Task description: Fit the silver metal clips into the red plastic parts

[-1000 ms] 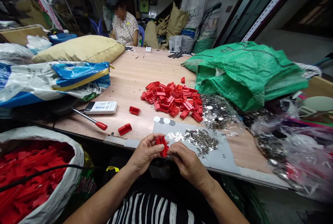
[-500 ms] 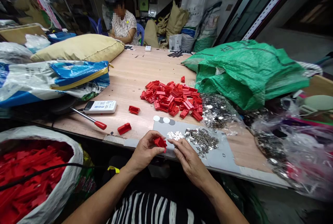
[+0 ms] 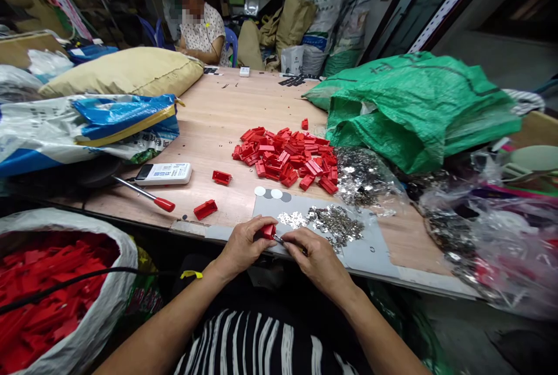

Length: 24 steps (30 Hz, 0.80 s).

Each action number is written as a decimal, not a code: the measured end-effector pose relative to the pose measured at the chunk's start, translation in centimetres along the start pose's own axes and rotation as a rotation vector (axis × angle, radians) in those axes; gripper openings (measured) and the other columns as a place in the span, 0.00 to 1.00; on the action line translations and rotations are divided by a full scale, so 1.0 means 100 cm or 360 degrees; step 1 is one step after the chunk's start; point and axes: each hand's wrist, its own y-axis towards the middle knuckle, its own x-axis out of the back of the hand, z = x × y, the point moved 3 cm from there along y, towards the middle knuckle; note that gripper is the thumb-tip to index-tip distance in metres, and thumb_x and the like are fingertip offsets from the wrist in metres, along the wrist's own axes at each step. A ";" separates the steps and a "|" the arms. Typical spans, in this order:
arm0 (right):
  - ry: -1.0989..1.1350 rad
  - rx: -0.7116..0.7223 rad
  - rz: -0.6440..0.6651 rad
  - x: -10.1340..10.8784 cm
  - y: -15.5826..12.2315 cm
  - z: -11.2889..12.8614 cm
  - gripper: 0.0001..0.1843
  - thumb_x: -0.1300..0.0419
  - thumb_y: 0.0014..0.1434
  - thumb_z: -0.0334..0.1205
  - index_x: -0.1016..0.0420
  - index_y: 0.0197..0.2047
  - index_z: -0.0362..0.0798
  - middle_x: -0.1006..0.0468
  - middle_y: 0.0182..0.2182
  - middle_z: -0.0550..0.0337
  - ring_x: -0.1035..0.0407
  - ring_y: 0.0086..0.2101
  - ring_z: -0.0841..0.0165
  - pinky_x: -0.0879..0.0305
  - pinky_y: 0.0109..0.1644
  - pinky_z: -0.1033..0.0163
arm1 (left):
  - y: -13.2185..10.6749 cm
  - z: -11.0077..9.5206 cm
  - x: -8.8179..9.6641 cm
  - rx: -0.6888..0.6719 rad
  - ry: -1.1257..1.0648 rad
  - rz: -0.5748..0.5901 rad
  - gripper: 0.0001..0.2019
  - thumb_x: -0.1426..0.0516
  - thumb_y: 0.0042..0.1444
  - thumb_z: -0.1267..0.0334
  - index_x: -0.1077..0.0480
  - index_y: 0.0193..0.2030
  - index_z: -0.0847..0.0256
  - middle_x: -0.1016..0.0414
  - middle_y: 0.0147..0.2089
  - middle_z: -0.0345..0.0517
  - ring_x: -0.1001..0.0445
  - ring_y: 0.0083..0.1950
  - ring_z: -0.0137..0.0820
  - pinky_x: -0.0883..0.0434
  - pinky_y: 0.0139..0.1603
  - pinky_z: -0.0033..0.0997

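My left hand (image 3: 242, 244) is closed on a small red plastic piece (image 3: 268, 230) at the table's near edge. My right hand (image 3: 311, 256) is pinched on a tiny metal part (image 3: 279, 239) that touches the red piece. Both hands hover over a grey sheet (image 3: 361, 250) bearing a heap of small silver metal parts (image 3: 333, 224). A pile of red plastic pieces (image 3: 285, 157) lies on the wooden table beyond. Two single red pieces, one (image 3: 204, 209) and another (image 3: 221, 177), lie to the left.
A white sack (image 3: 93, 305) full of red pieces stands at lower left. A red-handled screwdriver (image 3: 146, 196) and a white remote (image 3: 163, 173) lie left. A green bag (image 3: 414, 107) and clear bags of metal parts (image 3: 479, 235) fill the right. Another person (image 3: 198, 29) sits at the far end.
Both hands lowered the red piece from above the table edge toward the grey sheet, and the right hand now presses a small metal part against it.
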 end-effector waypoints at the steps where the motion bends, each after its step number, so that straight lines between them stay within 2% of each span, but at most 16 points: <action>1: -0.0012 0.0003 0.0011 0.000 0.001 0.000 0.09 0.45 0.61 0.33 0.24 0.41 0.52 0.24 0.36 0.59 0.29 0.38 0.67 0.34 0.45 0.62 | 0.000 0.000 0.000 -0.0012 0.0019 0.0002 0.18 0.38 0.51 0.68 0.29 0.50 0.56 0.24 0.45 0.42 0.26 0.46 0.33 0.31 0.50 0.32; 8: -0.0058 0.0054 0.0031 -0.002 0.000 0.000 0.10 0.46 0.61 0.32 0.25 0.42 0.51 0.24 0.36 0.57 0.29 0.38 0.67 0.33 0.45 0.61 | -0.001 0.000 -0.002 -0.0093 0.0121 -0.0010 0.17 0.38 0.52 0.68 0.29 0.50 0.56 0.23 0.44 0.41 0.26 0.48 0.33 0.36 0.58 0.35; 13: -0.0071 0.0048 0.0035 -0.004 -0.001 -0.002 0.10 0.47 0.62 0.32 0.25 0.41 0.51 0.25 0.37 0.57 0.30 0.38 0.66 0.34 0.44 0.61 | 0.001 0.000 -0.001 -0.0034 0.0043 0.0009 0.18 0.37 0.51 0.68 0.28 0.49 0.56 0.24 0.43 0.41 0.26 0.45 0.32 0.32 0.50 0.30; 20: 0.0061 -0.0062 -0.0066 0.001 0.001 0.000 0.06 0.44 0.61 0.37 0.28 0.40 0.51 0.26 0.36 0.58 0.32 0.38 0.65 0.37 0.43 0.61 | 0.001 0.008 0.003 0.0206 -0.0290 0.0097 0.16 0.36 0.50 0.65 0.29 0.47 0.58 0.24 0.41 0.43 0.26 0.43 0.34 0.31 0.47 0.31; 24: 0.0151 -0.0104 -0.0149 -0.001 0.008 0.004 0.03 0.43 0.59 0.39 0.31 0.34 0.49 0.28 0.33 0.60 0.34 0.36 0.66 0.39 0.41 0.62 | -0.001 0.009 0.002 0.0247 -0.0680 0.0111 0.16 0.35 0.49 0.65 0.31 0.45 0.59 0.24 0.44 0.45 0.27 0.45 0.34 0.31 0.49 0.32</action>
